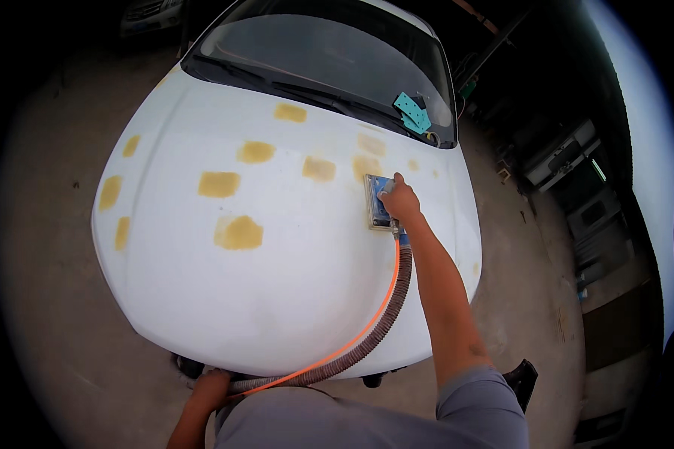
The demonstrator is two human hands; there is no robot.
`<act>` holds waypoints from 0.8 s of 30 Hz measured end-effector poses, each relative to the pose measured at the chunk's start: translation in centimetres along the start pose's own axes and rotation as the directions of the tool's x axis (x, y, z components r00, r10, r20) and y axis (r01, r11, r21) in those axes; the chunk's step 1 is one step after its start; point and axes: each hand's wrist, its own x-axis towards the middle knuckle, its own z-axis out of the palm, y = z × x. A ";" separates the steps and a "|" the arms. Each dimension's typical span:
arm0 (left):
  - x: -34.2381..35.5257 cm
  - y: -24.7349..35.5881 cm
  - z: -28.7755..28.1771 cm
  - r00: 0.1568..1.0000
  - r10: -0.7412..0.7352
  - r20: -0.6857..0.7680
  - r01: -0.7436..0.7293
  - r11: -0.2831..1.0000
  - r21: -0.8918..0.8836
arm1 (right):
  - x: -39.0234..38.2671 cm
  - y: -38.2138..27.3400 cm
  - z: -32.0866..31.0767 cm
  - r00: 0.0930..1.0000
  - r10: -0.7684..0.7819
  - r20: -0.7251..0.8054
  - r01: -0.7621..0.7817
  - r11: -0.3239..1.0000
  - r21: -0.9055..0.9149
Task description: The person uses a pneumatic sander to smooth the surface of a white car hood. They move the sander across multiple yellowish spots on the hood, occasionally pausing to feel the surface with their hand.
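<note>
I cannot tell whether my partly hidden left hand grips the ribbed hose beside it, while my right hand is wrapped around the blue sander, underside unseen, on the white hood, a dim, cut-off car beyond.

Sander on hood, under right hand; left hand near hood's front edge; sheets behind, on windshield
</note>
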 end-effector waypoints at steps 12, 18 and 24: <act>12.0 -7.6 -14.6 0.186 -0.040 -0.982 -0.066 0.996 -0.053 | -6.0 2.1 -1.3 0.993 -0.076 0.095 0.083 0.994 -0.071; 19.7 -11.0 -21.8 0.227 -0.166 -0.959 0.242 0.964 -0.110 | -3.7 3.5 -2.4 0.994 -0.056 0.098 0.058 0.998 -0.013; 20.3 -9.9 -22.4 0.393 -0.352 -0.850 0.367 0.907 -0.206 | -8.1 2.2 -1.4 0.979 -0.100 0.178 0.121 0.986 -0.113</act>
